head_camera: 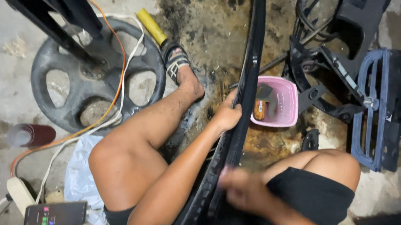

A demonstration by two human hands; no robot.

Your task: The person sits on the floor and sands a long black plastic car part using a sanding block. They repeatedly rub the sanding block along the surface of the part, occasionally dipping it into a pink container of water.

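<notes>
The long black trim strip runs diagonally from the person's lap toward the floor's far edge, gripped mid-length by the left hand with fingers curled around it, while the blurred right hand, finger state indeterminate, touches its near end.

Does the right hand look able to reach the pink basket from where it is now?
Probably yes. The pink basket stands on the floor in front of the right knee, on the right of the black tyre. The right hand is blurred, low on the tyre, on the same side. Nothing seems to lie between them.
</notes>
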